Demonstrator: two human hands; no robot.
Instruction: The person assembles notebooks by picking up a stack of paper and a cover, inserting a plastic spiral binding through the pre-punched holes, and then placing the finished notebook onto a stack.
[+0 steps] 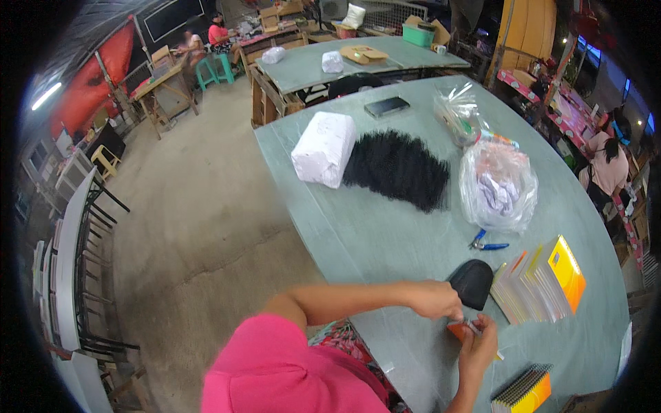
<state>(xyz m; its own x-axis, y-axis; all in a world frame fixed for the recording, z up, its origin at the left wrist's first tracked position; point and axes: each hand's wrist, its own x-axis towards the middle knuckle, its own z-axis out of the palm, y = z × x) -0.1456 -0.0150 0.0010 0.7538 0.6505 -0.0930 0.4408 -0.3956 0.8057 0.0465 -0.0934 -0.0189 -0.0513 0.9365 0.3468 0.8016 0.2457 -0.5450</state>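
My right hand [480,339] grips a small orange-covered notebook [455,331] near the table's front edge. At the notebook's top edge, the fingers of my left hand [436,300] are pinched together; what lies between them is too small to make out. A black rounded object [472,283] sits just beyond my left hand. To the right, a fanned stack of notebooks [540,286] with yellow and orange covers stands on edge. Closer to me lie several notebooks with black spiral binding [523,392]. Blue-handled pliers [489,244] rest behind the black object.
On the grey-green table [330,227] lie a pile of black plastic coils [398,169], a white wrapped bundle [323,150], a phone [387,107] and a clear plastic bag [498,187]. A second table [303,70] stands behind. Other people sit farther off, left and right.
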